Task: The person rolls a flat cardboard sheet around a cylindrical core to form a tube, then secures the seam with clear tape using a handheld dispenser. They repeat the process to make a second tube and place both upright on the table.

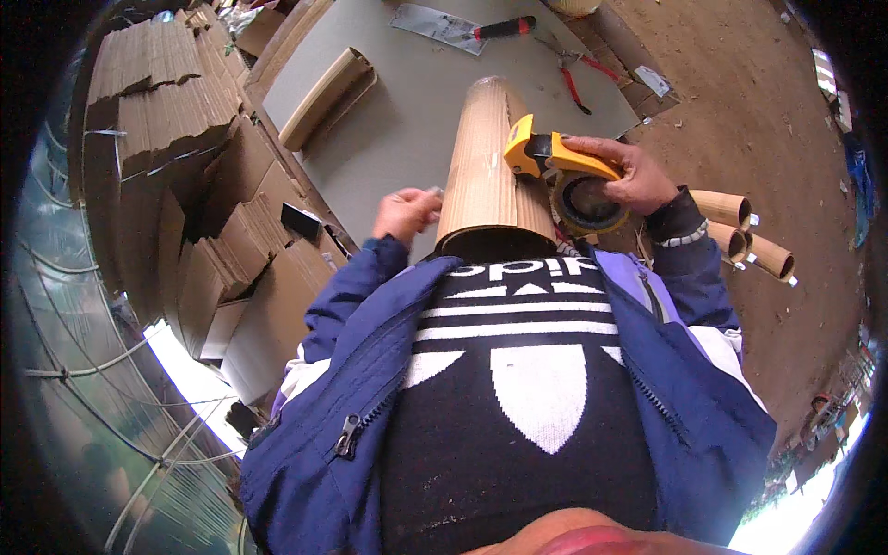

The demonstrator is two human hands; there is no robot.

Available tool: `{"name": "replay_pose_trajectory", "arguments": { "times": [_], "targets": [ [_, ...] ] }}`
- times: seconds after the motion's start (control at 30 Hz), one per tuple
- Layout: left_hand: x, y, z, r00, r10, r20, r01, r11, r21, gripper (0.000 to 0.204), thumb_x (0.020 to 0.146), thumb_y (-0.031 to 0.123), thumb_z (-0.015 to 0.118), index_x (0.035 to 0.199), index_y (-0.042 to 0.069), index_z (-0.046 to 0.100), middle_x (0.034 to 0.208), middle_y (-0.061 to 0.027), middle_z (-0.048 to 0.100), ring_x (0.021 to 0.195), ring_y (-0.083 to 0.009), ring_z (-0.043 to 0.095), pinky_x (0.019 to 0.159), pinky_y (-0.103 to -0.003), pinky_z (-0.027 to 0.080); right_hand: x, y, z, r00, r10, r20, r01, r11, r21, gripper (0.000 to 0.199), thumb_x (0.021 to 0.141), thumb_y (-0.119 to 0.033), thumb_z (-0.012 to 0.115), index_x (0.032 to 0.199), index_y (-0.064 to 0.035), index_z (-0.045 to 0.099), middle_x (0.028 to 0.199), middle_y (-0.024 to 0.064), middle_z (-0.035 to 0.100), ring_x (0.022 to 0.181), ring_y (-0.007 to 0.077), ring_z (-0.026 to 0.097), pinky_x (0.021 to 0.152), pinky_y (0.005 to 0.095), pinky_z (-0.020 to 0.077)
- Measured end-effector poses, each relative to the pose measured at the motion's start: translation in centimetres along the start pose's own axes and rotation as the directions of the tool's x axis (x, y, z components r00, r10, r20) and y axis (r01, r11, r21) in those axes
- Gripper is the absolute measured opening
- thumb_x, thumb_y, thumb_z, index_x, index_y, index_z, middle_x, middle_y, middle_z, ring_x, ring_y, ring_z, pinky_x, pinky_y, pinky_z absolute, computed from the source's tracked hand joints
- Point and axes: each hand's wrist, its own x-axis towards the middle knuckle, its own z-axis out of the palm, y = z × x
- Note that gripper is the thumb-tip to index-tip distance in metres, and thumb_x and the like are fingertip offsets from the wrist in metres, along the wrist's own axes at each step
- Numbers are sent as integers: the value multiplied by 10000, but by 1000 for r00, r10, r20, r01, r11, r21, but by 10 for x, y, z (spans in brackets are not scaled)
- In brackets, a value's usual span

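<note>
A rolled tube of corrugated cardboard lies lengthwise in front of my chest, its open end toward me. My right hand grips a yellow tape dispenser by its handle. The dispenser's head rests at the tube's upper right side, and a roll of tape sits below it. On the tube's left side is my left hand, fingers curled and pinched together at the edge. Something small and pale shows at those fingertips, too small to name.
On the grey tabletop lie a curved cardboard piece, a wide scraper and red-handled pliers. Stacked flat cardboard fills the left side. Several finished cardboard tubes lie on the dirt floor at right.
</note>
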Motion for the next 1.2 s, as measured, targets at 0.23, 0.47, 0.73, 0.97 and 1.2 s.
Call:
{"name": "replay_pose_trajectory", "arguments": {
  "times": [0.23, 0.47, 0.73, 0.97, 1.2],
  "targets": [
    [15, -21, 18, 963, 270, 18, -261, 908, 329, 316, 945, 326, 659, 1055, 29, 653, 1064, -102, 709, 911, -265, 675, 773, -354, 530, 16, -11, 5, 1000, 3, 4, -3, 997, -83, 664, 729, 63, 572, 1381, -57, 560, 1415, 88, 557, 1302, 198, 514, 1148, 332, 350],
    [-69, 78, -24, 871, -15, 491, -382, 609, 695, 695, 930, 222, 665, 1515, 74, 320, 1320, -195, 612, 1108, -297, 664, 943, -414, 533, 54, -37, 4, 993, -23, 120, 57, 955, -292, 646, 732, 49, 601, 1359, -104, 596, 1354, 61, 614, 1193, 167, 575, 1099, 303, 401],
    [-95, 120, 30, 908, 230, 351, -354, -28, 935, 275, 903, 200, 543, 1083, -9, 547, 830, -207, 702, 788, -381, 700, 676, -464, 564, 67, -53, 20, 975, -83, 206, 193, 776, -600, 606, 725, -65, 681, 1326, -120, 630, 1221, 132, 690, 1070, 224, 664, 971, 310, 497],
    [-83, 54, -4, 818, 516, 256, -418, 228, 879, 367, 886, 180, 584, 1194, -19, 583, 894, -203, 709, 811, -366, 708, 705, -447, 573, -10, 13, 30, 997, -81, 14, 81, 936, -344, 678, 725, 72, 690, 1358, -157, 616, 1059, 119, 642, 996, 247, 630, 970, 322, 482],
    [-70, -11, -28, 926, 334, -179, -219, 856, 468, 474, 873, 200, 747, 1285, 29, 588, 1145, -127, 715, 1031, -179, 685, 883, -327, 540, 56, 18, 35, 981, -73, 179, 82, 996, -42, 676, 712, 161, 566, 1362, -25, 574, 1418, 121, 559, 1280, 197, 538, 1148, 326, 348]
  ]
}}
